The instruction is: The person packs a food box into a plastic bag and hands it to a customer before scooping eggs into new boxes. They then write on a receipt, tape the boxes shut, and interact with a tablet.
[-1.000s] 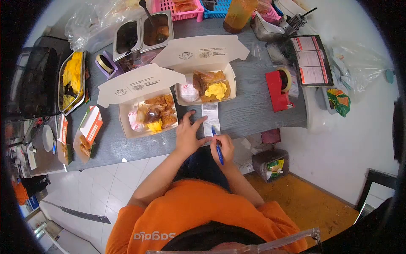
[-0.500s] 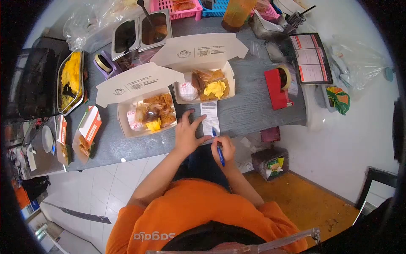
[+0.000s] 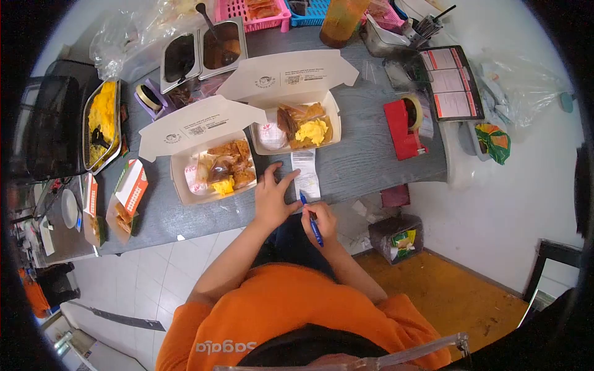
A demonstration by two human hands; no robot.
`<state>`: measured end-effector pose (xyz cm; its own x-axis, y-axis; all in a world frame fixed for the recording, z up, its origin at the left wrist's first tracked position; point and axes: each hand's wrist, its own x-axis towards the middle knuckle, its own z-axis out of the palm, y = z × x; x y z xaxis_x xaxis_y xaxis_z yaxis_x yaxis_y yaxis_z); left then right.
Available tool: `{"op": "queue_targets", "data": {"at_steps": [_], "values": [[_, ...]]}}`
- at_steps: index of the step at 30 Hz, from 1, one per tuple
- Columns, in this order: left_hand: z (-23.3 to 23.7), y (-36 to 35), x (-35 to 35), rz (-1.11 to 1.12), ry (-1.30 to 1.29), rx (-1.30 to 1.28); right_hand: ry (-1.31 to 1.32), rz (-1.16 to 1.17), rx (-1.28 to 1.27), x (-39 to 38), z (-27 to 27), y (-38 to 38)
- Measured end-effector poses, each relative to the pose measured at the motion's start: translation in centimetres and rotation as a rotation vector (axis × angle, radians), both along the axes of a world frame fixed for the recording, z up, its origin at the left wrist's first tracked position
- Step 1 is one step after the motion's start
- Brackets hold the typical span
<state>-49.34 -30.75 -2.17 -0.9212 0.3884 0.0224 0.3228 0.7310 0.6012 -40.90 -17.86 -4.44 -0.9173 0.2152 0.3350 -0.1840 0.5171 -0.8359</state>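
From the head view, the receipt [image 3: 306,173] is seen lying flat on the grey table [image 3: 371,154], just on the near side of the far food box [image 3: 300,127]. It is pinned at its left edge by the left hand [image 3: 272,198], grip open, fingers spread. The blue pen [image 3: 311,217] is clasped in the right hand [image 3: 323,224], grip closed, tip set at the receipt's near end. Both the far box and the near food box [image 3: 213,170] are filled, with lids left open. Marking appears to be under way.

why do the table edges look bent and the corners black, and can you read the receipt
Head view: fisheye lens bows the table edge and leaves a black ring around the frame; the receipt by the left hand and pen looks sharp, but its print is too small to read.
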Motion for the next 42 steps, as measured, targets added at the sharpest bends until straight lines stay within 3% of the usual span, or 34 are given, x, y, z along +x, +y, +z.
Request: {"op": "queue_targets", "data": {"at_steps": [18, 31, 34, 42], "values": [[-0.3, -0.4, 0.1, -0.059, 0.080, 0.035, -0.010, -0.129, 0.098, 1.0, 0.3, 0.1], [0.3, -0.5, 0.1, -0.080, 0.005, 0.014, 0.099, -0.042, 0.062, 0.7, 0.1, -0.2], [0.2, -0.5, 0.1, -0.081, 0.060, 0.009, -0.063, -0.052, 0.019, 1.0, 0.5, 0.2], [0.4, -0.5, 0.2, -0.076, 0.045, 0.001, -0.046, -0.056, 0.012, 1.0, 0.0, 0.4]]}}
